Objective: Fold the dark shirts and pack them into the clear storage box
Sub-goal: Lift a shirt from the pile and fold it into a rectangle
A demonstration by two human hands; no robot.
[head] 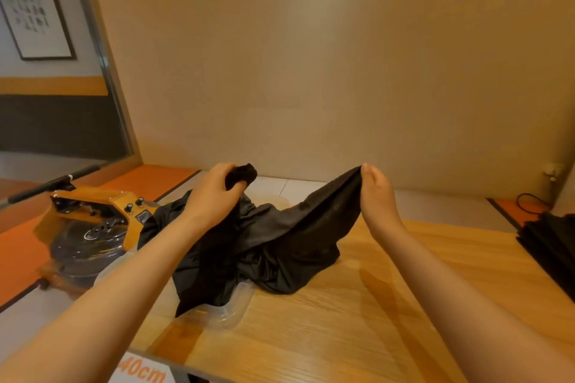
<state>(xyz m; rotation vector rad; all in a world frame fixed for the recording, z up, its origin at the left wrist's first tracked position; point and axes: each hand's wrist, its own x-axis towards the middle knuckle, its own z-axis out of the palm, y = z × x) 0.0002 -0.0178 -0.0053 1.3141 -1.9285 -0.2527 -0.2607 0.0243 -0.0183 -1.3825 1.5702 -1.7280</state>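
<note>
A crumpled dark shirt (267, 246) hangs between my hands above the wooden table (357, 314), its lower folds draped over the clear storage box (227, 311) at the table's left. My left hand (214, 188) grips a bunched part of the shirt, lifted. My right hand (375, 188) pinches another edge of the same shirt between thumb and fingers, pulling it taut to the right. Most of the box is hidden under the cloth. More dark garments (550, 242) lie stacked at the table's right edge.
A yellow and black machine (90, 224) stands on the floor to the left of the table. A beige wall rises behind. A black cable (529, 202) lies on the orange floor at the far right. A white label with orange lettering (143, 370) is below the table's front edge.
</note>
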